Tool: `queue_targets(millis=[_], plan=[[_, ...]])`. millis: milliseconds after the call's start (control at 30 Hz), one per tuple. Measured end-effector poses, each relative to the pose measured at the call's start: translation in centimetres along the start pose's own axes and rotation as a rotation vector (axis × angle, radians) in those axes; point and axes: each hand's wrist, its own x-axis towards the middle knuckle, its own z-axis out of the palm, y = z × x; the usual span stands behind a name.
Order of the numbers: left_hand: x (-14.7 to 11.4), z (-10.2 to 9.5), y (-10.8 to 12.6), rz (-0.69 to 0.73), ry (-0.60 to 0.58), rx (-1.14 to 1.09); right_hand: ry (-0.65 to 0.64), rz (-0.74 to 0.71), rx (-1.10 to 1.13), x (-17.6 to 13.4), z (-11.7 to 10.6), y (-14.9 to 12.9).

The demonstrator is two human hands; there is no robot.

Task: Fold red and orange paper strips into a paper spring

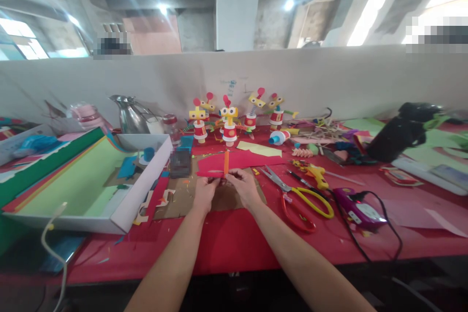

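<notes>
Over a brown cardboard sheet [171, 208], both hands meet with their fingers pinched closed. My left hand [205, 190] grips a red paper strip [209, 174] that sticks out to the left. An orange paper strip [226, 160] stands upright in my right hand [243, 184], crossing the red strip at the fingertips. Whether the two strips are joined is hidden by the fingers. Just beyond lies a larger piece of red paper [252, 158], with a pale yellow sheet [260, 148] touching its far edge.
Paper-cup figures [229, 132] stand at the back. To the right lie scissors [310, 200], a yellow glue gun [317, 175] and a purple power strip [360, 209] with a black cord. A white box [146, 180] of coloured paper stands left, near a steel jug [131, 114].
</notes>
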Motion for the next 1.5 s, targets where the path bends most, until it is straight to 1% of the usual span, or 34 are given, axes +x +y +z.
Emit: queue_targets(millis=[100,233,400,567,700,800,900,967,1100,1167,1267,1300,1400,1500], plan=[[-0.1,0.05,0.08,0.002,0.013,-0.035,-0.017,0.024,0.019,0.0,0.05,-0.04],[-0.04,-0.16,-0.25,-0.029,-0.007,-0.097,-0.04,0.03,0.055,-0.08,0.08,-0.17],[0.21,-0.6,-0.61,-0.023,-0.039,-0.08,-0.029,0.023,0.041,-0.17,-0.06,-0.28],[0.03,-0.66,-0.03,-0.074,-0.016,-0.048,-0.055,-0.036,0.013,-0.2,-0.3,-0.34],[-0.01,-0.7,0.18,-0.095,-0.011,-0.083,-0.07,-0.094,-0.052,-0.25,-0.39,-0.37],[0.05,-0.72,0.14,-0.105,0.004,-0.114,-0.047,-0.157,-0.132,-0.22,-0.43,-0.23],[0.18,-0.73,0.0,-0.099,0.027,-0.116,-0.021,-0.146,-0.158,-0.2,-0.36,0.01],[0.3,-0.74,-0.1,-0.082,0.037,-0.114,-0.039,-0.138,-0.13,-0.25,-0.23,0.12],[0.37,-0.64,-0.12,-0.031,0.069,-0.115,-0.133,-0.13,-0.09,-0.48,0.11,0.21],[0.27,-0.45,-0.03,-0.02,0.068,-0.119,-0.103,-0.1,-0.068,-0.53,0.26,0.27],[0.09,-0.07,0.1,-0.013,0.04,-0.142,0.014,-0.044,-0.022,-0.45,0.4,0.36],[0.05,0.03,0.12,-0.009,0.033,-0.155,0.035,-0.023,-0.001,-0.39,0.43,0.37],[0.0,0.15,0.04,-0.011,0.017,-0.185,0.039,0.023,0.03,-0.29,0.46,0.27],[-0.06,0.09,-0.09,-0.028,0.002,-0.172,0.049,0.03,-0.026,-0.33,0.4,0.08]])
